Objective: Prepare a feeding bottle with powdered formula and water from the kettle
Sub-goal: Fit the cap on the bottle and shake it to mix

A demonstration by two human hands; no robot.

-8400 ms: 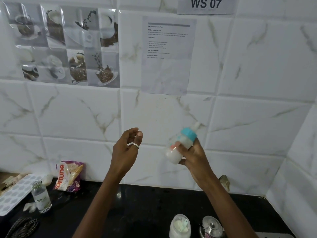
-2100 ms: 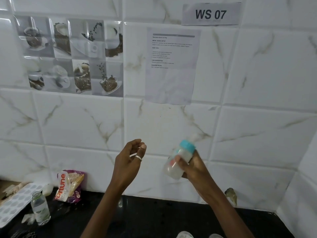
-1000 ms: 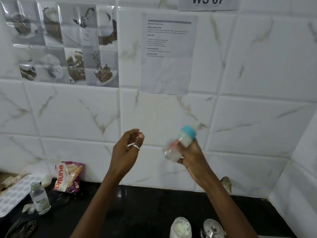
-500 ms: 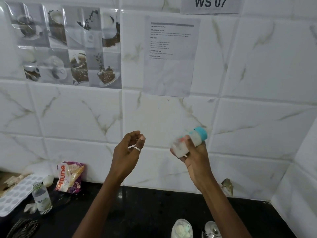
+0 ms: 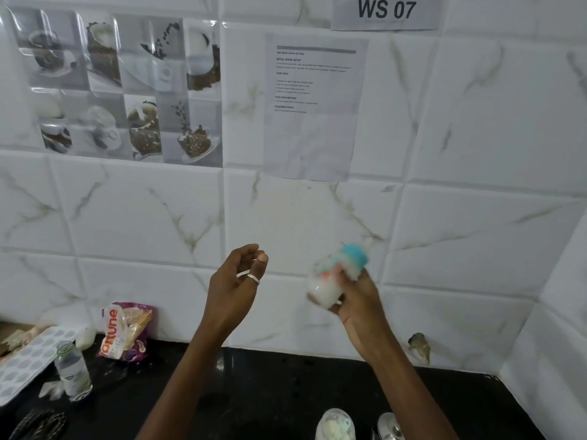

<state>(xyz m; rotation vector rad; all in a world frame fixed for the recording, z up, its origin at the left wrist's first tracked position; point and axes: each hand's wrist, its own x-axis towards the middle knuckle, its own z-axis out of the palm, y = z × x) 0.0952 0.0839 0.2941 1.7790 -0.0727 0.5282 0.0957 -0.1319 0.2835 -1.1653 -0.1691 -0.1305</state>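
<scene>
My right hand [image 5: 357,301] grips a small feeding bottle [image 5: 333,276] with a teal collar, held up in front of the tiled wall and tilted, collar up to the right. The bottle is blurred and holds white liquid. My left hand [image 5: 236,281] is raised beside it, about a hand's width to the left, fingers loosely curled around nothing, a silver ring on one finger. At the bottom edge stand a clear container with white powder [image 5: 335,425] and the steel lid of the kettle [image 5: 389,427], both partly cut off.
On the black counter [image 5: 270,392] at the left are a small clear glass bottle [image 5: 73,373], a "Fortune" snack packet [image 5: 125,331], a white dimpled tray [image 5: 22,363] and a dark woven item [image 5: 39,423]. A printed sheet [image 5: 314,106] is stuck to the wall.
The bottle in my right hand keeps moving up and down and changing tilt between frames, blurred each time. My left hand stays raised in about the same pose.
</scene>
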